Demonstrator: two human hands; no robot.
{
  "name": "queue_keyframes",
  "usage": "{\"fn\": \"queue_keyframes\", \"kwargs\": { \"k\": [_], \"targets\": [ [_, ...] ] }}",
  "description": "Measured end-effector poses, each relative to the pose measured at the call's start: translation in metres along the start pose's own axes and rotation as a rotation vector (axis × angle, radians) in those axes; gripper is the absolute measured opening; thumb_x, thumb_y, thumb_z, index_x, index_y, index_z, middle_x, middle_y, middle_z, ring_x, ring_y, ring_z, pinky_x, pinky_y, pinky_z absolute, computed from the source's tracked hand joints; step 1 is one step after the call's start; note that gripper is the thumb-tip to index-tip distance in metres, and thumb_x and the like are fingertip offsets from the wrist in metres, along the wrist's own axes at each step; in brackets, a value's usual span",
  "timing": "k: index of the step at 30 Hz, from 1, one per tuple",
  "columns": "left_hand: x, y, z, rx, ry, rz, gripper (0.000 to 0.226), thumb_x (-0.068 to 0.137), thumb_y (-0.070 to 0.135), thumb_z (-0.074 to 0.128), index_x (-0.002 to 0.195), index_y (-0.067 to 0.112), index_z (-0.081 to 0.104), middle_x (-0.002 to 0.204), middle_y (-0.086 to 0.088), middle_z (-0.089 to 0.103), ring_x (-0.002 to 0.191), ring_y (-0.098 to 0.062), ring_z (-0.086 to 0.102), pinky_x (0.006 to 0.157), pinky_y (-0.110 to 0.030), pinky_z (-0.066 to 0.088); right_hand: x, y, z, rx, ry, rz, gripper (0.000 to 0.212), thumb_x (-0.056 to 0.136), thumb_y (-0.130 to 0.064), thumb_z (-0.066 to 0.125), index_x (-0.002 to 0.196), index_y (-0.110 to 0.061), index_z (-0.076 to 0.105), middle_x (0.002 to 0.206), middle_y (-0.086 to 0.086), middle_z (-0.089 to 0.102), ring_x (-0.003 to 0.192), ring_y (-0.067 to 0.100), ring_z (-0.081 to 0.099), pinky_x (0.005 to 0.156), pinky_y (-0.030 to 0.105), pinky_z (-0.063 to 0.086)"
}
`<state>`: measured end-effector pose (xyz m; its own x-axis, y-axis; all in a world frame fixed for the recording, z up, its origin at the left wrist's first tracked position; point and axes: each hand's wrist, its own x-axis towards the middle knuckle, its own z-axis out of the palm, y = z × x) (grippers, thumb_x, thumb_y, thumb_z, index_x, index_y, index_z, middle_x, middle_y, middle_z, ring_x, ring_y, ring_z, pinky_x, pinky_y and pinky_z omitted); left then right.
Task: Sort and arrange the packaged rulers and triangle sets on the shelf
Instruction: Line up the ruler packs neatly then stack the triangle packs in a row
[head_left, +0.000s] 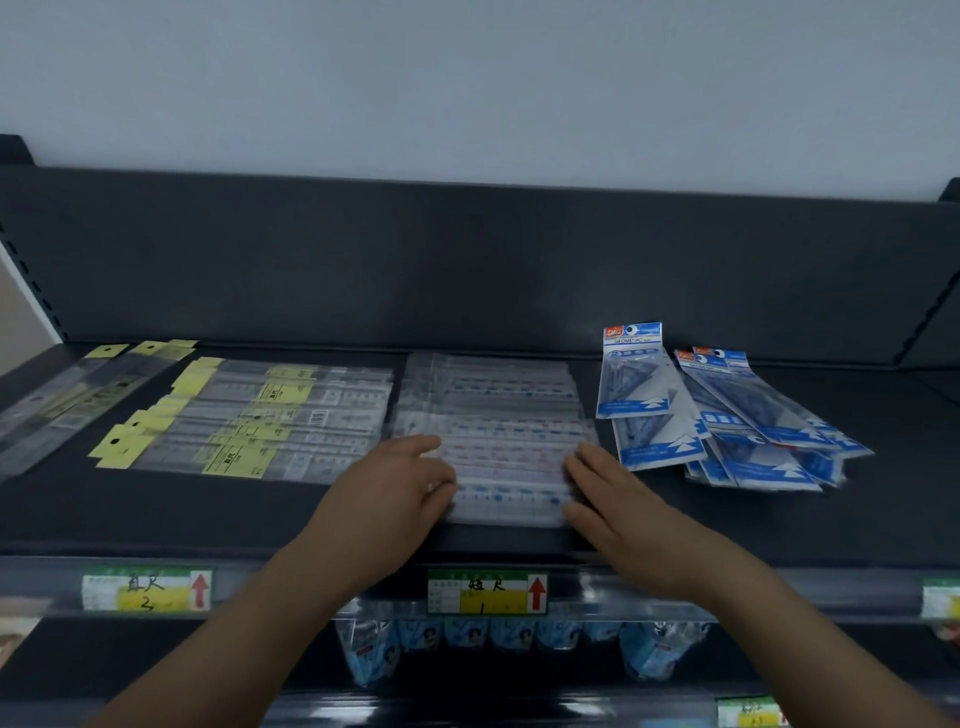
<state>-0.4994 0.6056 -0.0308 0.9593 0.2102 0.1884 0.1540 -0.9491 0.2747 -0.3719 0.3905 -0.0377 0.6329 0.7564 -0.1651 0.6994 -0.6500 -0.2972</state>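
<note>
A row of clear-packed short rulers (493, 415) with blue and red marks lies in the middle of the dark shelf (208, 514). My left hand (400, 483) presses flat against the row's left end, and my right hand (608, 493) presses flat against its right end, fingers straight. Left of it lie rulers with yellow header cards (249, 421), fanned in overlapping rows. Long dark-packed rulers (67, 395) lie slanted at the far left. Blue-and-white triangle set packs (727, 415) sit in a loose, overlapping heap on the right.
The shelf's front rail carries price labels with red arrows (485, 592) (148, 590). Below it hang blue packaged items (467, 639). A dark back panel (467, 260) closes the shelf behind. Bare shelf lies right of the triangle packs.
</note>
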Motion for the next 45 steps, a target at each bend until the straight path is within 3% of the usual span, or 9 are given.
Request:
{"fn": "queue_keyframes", "kwargs": {
  "k": [6, 10, 13, 16, 20, 27, 32, 38, 45],
  "targets": [
    [-0.013, -0.004, 0.006, -0.087, 0.083, -0.01, 0.024, 0.095, 0.031, 0.054, 0.111, 0.027, 0.072, 0.131, 0.015, 0.057, 0.118, 0.0, 0.05, 0.09, -0.005, 0.025, -0.017, -0.003, 0.004, -0.075, 0.008, -0.054, 0.077, 0.086, -0.064, 0.006, 0.152, -0.026, -0.006, 0.154, -0.018, -0.017, 0.139, -0.004, -0.018, 0.111, 0.015, -0.01],
    [-0.015, -0.005, 0.01, -0.113, 0.116, -0.026, 0.02, 0.094, 0.027, 0.058, 0.097, 0.019, 0.076, 0.113, 0.01, 0.067, 0.105, -0.005, 0.057, 0.097, -0.022, 0.044, -0.023, -0.002, 0.005, -0.058, 0.064, -0.051, 0.062, 0.099, -0.048, 0.018, 0.153, -0.025, -0.002, 0.158, -0.012, -0.013, 0.137, -0.006, -0.014, 0.109, 0.012, -0.01],
    [-0.016, -0.003, 0.009, -0.112, 0.123, -0.042, 0.032, 0.093, 0.039, 0.057, 0.121, 0.026, 0.066, 0.131, 0.012, 0.056, 0.12, -0.009, 0.051, 0.104, -0.028, 0.041, -0.025, -0.003, 0.004, -0.056, 0.095, -0.05, 0.064, 0.097, -0.055, 0.013, 0.153, -0.025, 0.001, 0.158, -0.014, -0.009, 0.133, -0.01, -0.011, 0.107, 0.009, -0.011],
    [-0.013, -0.003, 0.007, -0.043, 0.027, 0.027, 0.048, 0.09, 0.054, 0.053, 0.132, 0.03, 0.057, 0.141, 0.015, 0.047, 0.13, -0.009, 0.043, 0.107, -0.025, 0.032, -0.023, -0.002, 0.006, -0.077, 0.122, -0.087, 0.088, 0.078, -0.072, -0.008, 0.152, -0.027, 0.008, 0.157, -0.018, -0.002, 0.133, -0.011, -0.008, 0.103, 0.004, -0.014],
    [-0.007, -0.007, -0.003, -0.059, -0.11, 0.017, 0.054, 0.082, 0.06, 0.059, 0.132, 0.039, 0.054, 0.144, 0.021, 0.04, 0.129, -0.004, 0.038, 0.109, -0.026, 0.032, -0.02, -0.002, 0.005, 0.012, 0.163, -0.091, 0.057, 0.097, -0.05, 0.03, 0.15, -0.029, 0.025, 0.158, -0.017, 0.011, 0.142, -0.005, 0.008, 0.106, 0.007, 0.0],
    [0.007, -0.012, -0.015, 0.017, -0.21, 0.046, 0.048, 0.074, 0.062, 0.067, 0.116, 0.039, 0.062, 0.126, 0.021, 0.05, 0.11, -0.004, 0.051, 0.097, -0.029, 0.044, -0.013, -0.004, -0.016, 0.055, 0.162, -0.086, 0.04, 0.087, -0.04, 0.065, 0.124, -0.028, 0.062, 0.141, -0.018, 0.044, 0.122, 0.0, 0.042, 0.098, 0.012, 0.029],
    [0.013, -0.009, -0.01, 0.081, -0.143, 0.027, 0.042, 0.082, 0.058, 0.061, 0.117, 0.035, 0.058, 0.124, 0.017, 0.052, 0.109, -0.006, 0.052, 0.095, -0.03, 0.045, -0.001, 0.0, -0.012, 0.083, 0.248, -0.064, 0.036, 0.084, -0.04, 0.068, 0.118, -0.028, 0.063, 0.121, -0.018, 0.054, 0.106, -0.002, 0.048, 0.092, 0.011, 0.035],
    [0.006, -0.007, -0.012, 0.117, -0.071, 0.06, 0.036, 0.087, 0.051, 0.059, 0.119, 0.034, 0.064, 0.125, 0.018, 0.06, 0.11, -0.005, 0.056, 0.097, -0.024, 0.043, -0.005, -0.002, -0.007, 0.031, 0.299, -0.066, 0.038, 0.088, -0.038, 0.064, 0.125, -0.031, 0.06, 0.136, -0.018, 0.043, 0.127, 0.005, 0.039, 0.103, 0.018, 0.03],
    [-0.002, -0.008, -0.009, -0.012, -0.069, 0.006, 0.031, 0.087, 0.047, 0.061, 0.113, 0.031, 0.066, 0.123, 0.016, 0.06, 0.108, -0.002, 0.055, 0.093, -0.019, 0.044, -0.01, 0.001, -0.005, 0.106, 0.287, -0.072, 0.031, 0.086, -0.039, 0.065, 0.117, -0.033, 0.066, 0.132, -0.021, 0.049, 0.111, -0.008, 0.04, 0.096, 0.009, 0.028]
  ]
}}
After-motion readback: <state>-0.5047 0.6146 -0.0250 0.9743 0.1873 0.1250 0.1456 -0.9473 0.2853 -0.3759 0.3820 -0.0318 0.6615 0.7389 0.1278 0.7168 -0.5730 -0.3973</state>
